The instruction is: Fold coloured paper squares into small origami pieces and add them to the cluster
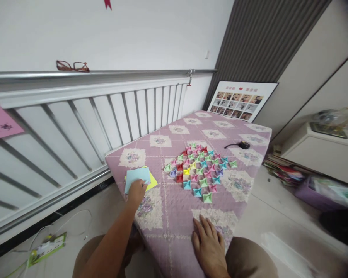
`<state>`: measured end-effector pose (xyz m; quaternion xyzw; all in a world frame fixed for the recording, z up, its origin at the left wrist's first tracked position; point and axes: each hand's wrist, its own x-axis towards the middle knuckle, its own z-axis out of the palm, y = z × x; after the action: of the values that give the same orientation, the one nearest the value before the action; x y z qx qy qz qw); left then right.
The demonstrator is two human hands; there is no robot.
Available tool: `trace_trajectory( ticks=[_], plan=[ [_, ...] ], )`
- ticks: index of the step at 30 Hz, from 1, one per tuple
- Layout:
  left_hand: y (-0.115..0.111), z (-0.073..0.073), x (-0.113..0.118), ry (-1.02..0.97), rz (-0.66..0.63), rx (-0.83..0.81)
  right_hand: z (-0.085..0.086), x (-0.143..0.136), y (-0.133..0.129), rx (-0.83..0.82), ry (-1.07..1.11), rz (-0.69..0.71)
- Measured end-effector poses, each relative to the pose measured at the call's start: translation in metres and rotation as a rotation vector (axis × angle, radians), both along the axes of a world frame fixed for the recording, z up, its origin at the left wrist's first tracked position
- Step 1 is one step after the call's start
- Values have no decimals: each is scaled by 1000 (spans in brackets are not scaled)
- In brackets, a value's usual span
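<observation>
My left hand (137,190) reaches over a small stack of square papers at the left edge of the table. Its fingers are bent together at the right side of the light blue paper (135,177), which lies on top. Yellow paper (152,182) sticks out from beneath it. My right hand (208,243) rests palm down on the tablecloth near the front edge, fingers stretched out and holding nothing. Beyond it, many small folded paper pieces (203,182) in green, pink, blue, red and yellow stand in a rough diamond of rows.
A purple flowered cloth (176,216) covers the table. On its right side lies a small black object with a cord (244,145). White railings (127,112) border the left, with glasses (72,66) on the metal rail. A framed photo board (240,101) stands behind.
</observation>
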<state>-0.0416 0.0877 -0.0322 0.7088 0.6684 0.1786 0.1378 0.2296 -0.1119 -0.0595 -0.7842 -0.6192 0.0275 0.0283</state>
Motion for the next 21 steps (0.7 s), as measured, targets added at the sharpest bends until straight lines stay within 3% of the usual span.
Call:
trace_trajectory(
  ticks=[13,17,21],
  plan=[
    [-2,4,-5,-142,13,29,-5,2,1,26,-33,18],
    [-11,17,-8,-170,54,126,-6,3,1,32,-27,16],
    [-40,33,-3,-196,2,317,-7,3,0,59,-25,30]
  ],
)
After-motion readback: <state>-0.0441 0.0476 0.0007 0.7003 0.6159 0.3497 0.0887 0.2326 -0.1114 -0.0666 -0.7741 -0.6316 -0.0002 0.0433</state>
